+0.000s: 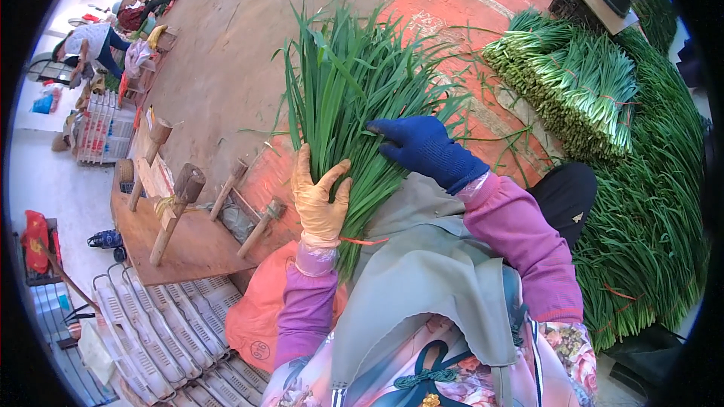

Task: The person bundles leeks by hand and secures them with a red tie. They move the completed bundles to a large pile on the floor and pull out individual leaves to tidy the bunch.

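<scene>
A large bunch of long green leafy stalks, apparently garlic chives (345,90), fans out before me, its lower end resting against the grey apron (430,271) on my lap. My left hand (321,195), in a pale yellow glove, lies along the bunch's left side, fingers spread and thumb over the stalks; whether it grips them cannot be told. A red tie (365,242) shows around the stalks near that wrist. My right hand (427,147), in a dark blue knitted glove, touches the bunch's right side with index finger and thumb, the other fingers curled.
Tied bundles (565,76) are stacked on a big green heap (650,209) at right, beside a scale-like device (594,0). An upturned wooden stool (192,237) and white plastic crates (164,322) stand left. Red sheeting (481,0) covers floor ahead. People (93,45) work far left.
</scene>
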